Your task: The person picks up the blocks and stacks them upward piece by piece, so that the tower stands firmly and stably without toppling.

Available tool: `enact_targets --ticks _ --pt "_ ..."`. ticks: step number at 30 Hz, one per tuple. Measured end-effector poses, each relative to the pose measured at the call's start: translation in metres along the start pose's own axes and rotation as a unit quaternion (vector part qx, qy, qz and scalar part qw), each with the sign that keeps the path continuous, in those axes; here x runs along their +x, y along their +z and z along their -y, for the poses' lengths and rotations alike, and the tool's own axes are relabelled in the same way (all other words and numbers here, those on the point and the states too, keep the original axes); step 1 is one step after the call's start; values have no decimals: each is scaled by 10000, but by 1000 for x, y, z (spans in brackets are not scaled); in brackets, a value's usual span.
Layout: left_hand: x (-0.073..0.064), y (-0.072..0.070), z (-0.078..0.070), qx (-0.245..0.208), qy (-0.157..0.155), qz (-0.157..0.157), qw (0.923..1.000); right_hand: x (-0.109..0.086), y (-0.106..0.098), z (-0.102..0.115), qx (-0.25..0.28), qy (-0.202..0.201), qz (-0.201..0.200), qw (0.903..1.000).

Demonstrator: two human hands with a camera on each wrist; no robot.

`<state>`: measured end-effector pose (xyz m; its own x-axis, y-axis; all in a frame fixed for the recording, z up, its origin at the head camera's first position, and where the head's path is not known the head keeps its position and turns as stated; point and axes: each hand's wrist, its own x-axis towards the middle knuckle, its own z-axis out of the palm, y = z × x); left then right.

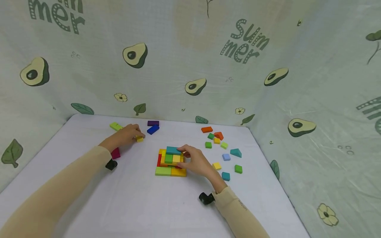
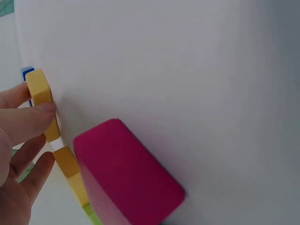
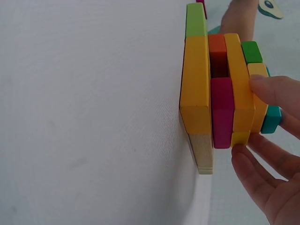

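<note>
The right hand (image 1: pixel 196 162) reaches in from the lower right, bent at the wrist, thumb and curled fingers gripping the upper layers of the block stack (image 1: pixel 168 158) at the frame's centre; farther off, left of centre, the left hand (image 1: pixel 125 135) stretches out palm down, pinching a yellow block (image 1: pixel 139 139) between thumb and fingers; the white tabletop (image 1: pixel 134 205) runs back to an avocado-printed cloth (image 1: pixel 166 59) filling the upper frame; the left wrist view shows a magenta block (image 2: pixel 126 173) large at lower centre; the right wrist view alone reveals a bare-wood piece (image 3: pixel 201 152) at the stack's base.
</note>
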<state>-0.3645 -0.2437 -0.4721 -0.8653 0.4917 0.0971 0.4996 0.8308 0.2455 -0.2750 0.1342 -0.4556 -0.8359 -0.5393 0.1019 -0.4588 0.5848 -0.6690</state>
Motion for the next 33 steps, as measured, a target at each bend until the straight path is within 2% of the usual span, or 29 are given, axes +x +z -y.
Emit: enact_targets --ticks 9,13,16,22,27,33 --pt "-9 2 -11 285 476 -71 9984 1 0 0 3 -58 -9 10000" --pt "-14 5 -13 101 429 50 9990 1 0 0 -13 -38 -8 10000" --pt "-19 6 -15 -93 278 149 9995 1 0 0 -8 -23 -10 10000" --pt "-31 0 -24 -479 117 176 9986 1 0 0 -5 1 -17 10000" --pt "-40 -6 -40 -674 168 -149 9975 1 0 -1 -4 27 4 10000" --pt "-46 -19 -80 -957 368 -566 9931 1 0 -1 -49 41 13 10000"
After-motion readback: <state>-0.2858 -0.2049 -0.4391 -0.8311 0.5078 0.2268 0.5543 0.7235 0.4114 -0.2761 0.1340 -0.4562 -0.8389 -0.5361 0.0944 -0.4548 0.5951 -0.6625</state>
